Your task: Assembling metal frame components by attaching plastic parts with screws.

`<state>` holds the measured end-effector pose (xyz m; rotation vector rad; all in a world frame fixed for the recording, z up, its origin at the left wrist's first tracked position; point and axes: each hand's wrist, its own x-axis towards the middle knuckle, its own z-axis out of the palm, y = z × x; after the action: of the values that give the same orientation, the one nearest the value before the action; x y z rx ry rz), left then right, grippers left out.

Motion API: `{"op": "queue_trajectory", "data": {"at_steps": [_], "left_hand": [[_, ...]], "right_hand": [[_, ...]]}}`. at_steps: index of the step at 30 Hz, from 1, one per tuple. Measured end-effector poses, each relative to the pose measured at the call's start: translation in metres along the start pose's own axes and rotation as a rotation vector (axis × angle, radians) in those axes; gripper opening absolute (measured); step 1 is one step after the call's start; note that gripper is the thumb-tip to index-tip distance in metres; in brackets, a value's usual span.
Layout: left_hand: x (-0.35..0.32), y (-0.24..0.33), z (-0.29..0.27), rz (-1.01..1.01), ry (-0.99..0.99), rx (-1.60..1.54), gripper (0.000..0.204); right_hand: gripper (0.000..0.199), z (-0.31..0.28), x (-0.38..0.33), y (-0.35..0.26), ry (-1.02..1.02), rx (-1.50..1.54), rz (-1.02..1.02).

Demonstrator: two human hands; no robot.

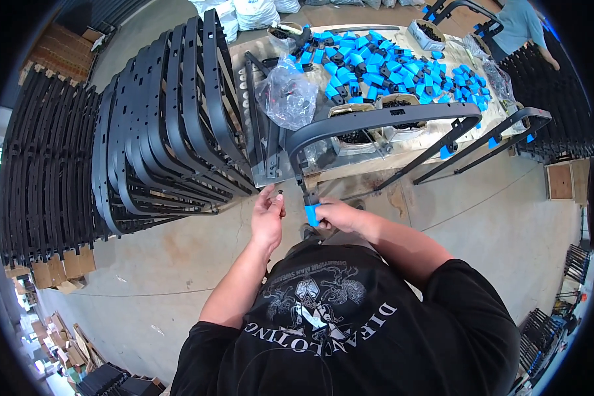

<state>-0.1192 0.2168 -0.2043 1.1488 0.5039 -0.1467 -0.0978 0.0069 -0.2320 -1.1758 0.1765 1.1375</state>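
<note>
My left hand is closed in a pinch, with a tiny dark piece at its fingertips, too small to name. Just to its right, my right hand grips a blue-and-black plastic fitting. This fitting sits on the near end of a black bent metal frame, whose curved bar arches over the table's front edge. Farther right on that frame is another blue fitting. Between my two hands there is a narrow gap.
The table carries a heap of blue fittings, boxes of small black parts and a clear plastic bag. Several black frames stand upright at left. Another person is at the far right.
</note>
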Motion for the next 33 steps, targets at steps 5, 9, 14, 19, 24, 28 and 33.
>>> {"op": "queue_trajectory", "data": {"at_steps": [5,9,14,19,24,28,33], "left_hand": [[0.023,-0.006,0.001,-0.110,-0.070,0.007,0.029],[0.032,-0.011,0.005,-0.136,-0.058,-0.079,0.024],[0.032,-0.011,0.013,-0.102,-0.039,-0.094,0.022],[0.032,-0.007,0.009,-0.092,0.029,-0.037,0.017],[0.037,-0.009,0.009,-0.086,0.048,0.021,0.015],[0.040,-0.007,0.010,-0.073,0.043,-0.011,0.017],[0.035,-0.005,0.008,-0.081,-0.002,-0.032,0.017]], "right_hand": [[0.023,0.011,0.013,-0.017,0.083,-0.068,-0.064],[0.038,0.026,0.012,-0.032,0.166,-0.179,-0.066],[0.052,0.025,0.024,-0.010,0.551,-0.384,-0.379],[0.056,0.026,0.025,-0.001,0.446,-0.362,-0.422],[0.057,0.021,0.033,0.005,0.453,-0.325,-0.411],[0.063,0.020,0.038,0.001,0.453,-0.276,-0.396],[0.067,0.011,0.038,0.000,0.416,-0.267,-0.377]]}}
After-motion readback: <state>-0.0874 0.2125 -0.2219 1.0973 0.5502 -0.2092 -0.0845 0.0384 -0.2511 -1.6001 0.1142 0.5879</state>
